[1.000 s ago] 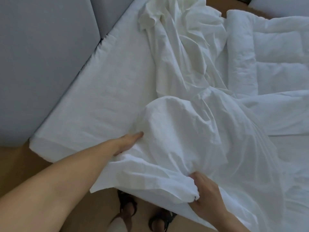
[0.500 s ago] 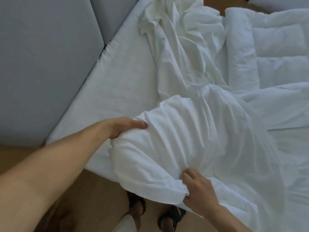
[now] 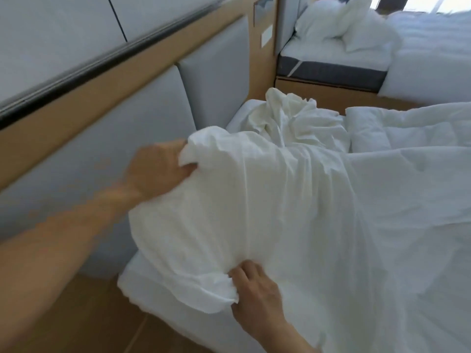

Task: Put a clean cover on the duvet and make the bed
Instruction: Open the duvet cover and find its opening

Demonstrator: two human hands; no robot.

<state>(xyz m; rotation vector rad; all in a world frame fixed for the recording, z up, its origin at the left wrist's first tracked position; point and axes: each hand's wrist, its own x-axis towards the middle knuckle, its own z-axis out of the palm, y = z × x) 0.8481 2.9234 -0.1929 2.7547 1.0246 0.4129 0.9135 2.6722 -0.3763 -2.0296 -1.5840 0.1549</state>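
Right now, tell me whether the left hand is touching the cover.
Touching. The head view shows the left hand gripping a bunched corner of the cover, with fabric bunched against its palm.

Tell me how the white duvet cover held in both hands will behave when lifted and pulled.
Probably floppy: the duvet cover bunches into folds where the left hand and right hand grip it and creases between them. Likely light for its size; two finger grips hold this end up. It looks puffy here, so it may be filled and drag.
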